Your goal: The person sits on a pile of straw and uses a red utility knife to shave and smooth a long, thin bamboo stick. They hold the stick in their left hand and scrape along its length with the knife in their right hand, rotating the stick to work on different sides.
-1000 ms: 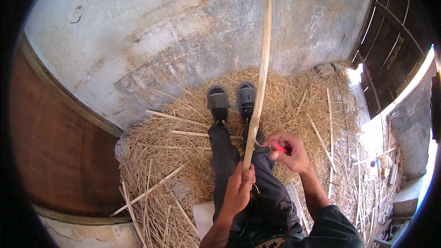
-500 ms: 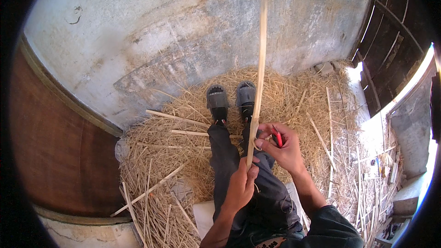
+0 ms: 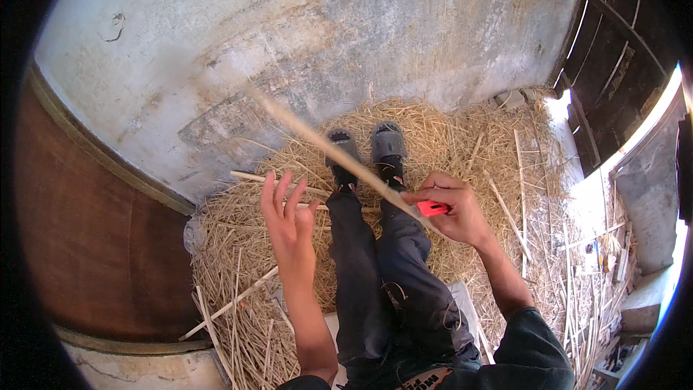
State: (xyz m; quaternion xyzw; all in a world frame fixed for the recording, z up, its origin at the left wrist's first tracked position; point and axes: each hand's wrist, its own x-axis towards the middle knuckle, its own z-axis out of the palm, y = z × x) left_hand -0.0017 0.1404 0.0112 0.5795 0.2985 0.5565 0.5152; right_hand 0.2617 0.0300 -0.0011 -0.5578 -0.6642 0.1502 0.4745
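Note:
A long pale bamboo strip (image 3: 361,172) slants across the view from upper left down to my right hand (image 3: 455,213), its far end smeared by motion. My right hand is closed around the strip's lower part. A red-handled tool (image 3: 433,208) sits in the same hand; its working end cannot be made out. Off to the left, my left hand (image 3: 287,220) is raised with its fingers apart and nothing in it, separate from the strip.
Loose straw-coloured shavings (image 3: 462,144) cover the floor around my grey sandals (image 3: 390,141). Several pale strips (image 3: 507,217) lie on both sides. A stained wall (image 3: 289,43) stands ahead, a brown panel (image 3: 101,231) at the left, dark boards (image 3: 613,65) at the right.
My left hand has let go of the strip's lower end and moved left, opening. The strip has swung from near upright to a leftward slant, now in my right hand alone.

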